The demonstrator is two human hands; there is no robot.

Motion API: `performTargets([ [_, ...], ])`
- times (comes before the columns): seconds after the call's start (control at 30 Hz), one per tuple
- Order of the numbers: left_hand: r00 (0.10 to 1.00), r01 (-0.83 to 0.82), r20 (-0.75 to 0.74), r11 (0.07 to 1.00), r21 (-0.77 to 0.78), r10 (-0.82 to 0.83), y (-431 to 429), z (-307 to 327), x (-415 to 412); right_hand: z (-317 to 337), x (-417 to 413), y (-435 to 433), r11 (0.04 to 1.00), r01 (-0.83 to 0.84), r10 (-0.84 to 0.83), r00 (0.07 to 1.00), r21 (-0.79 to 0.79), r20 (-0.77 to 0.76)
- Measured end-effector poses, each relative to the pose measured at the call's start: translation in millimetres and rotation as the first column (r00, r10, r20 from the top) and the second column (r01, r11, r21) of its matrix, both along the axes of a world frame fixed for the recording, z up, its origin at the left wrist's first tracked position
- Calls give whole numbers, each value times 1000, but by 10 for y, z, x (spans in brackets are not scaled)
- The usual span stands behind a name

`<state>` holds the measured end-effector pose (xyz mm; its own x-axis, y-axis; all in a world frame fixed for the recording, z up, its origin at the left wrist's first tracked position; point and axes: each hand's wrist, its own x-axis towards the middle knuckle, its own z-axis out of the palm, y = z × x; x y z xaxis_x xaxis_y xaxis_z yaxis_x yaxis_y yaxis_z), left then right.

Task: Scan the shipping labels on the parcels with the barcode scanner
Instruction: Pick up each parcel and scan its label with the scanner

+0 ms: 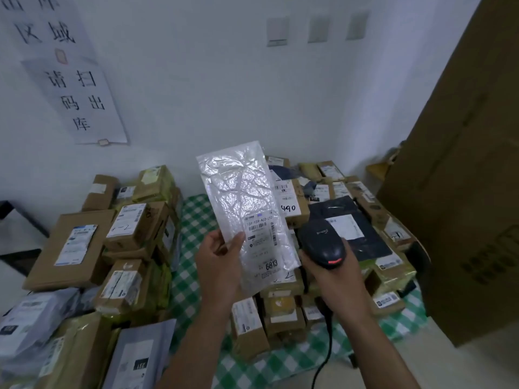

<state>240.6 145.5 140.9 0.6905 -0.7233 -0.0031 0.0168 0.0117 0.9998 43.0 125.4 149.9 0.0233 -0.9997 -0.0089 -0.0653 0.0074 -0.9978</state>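
While aloft, left hand (pixel 216 258) around parcel (pixel 238 192), beside scanner (pixel 323 244)

The left hand (pixel 217 259) and the right hand (pixel 335 273) are bare. The left forearm (pixel 199 332) and the right forearm (pixel 368 332) are bare too, as far down as they show. The upper arms are out of view, so sleeves cannot be told.

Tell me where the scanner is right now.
Head view, right of centre: the scanner is in the right hand, just right of the clear bag the left hand holds up.
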Motion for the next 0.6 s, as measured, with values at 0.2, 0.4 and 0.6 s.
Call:
performTargets([
  [0.2,998,-64,9,995,-70,65,-101,88,130,122,365,-68,963,-258,264,961,84,-77],
  [0.4,992,-126,-23,987,-97,124,-114,80,350,197,584,-132,935,-344,351,932,83,-94],
  [0.6,989,-150,-10,986,-68,149,-125,16,477,198,695,-135,917,-384,394,915,107,-92],
])
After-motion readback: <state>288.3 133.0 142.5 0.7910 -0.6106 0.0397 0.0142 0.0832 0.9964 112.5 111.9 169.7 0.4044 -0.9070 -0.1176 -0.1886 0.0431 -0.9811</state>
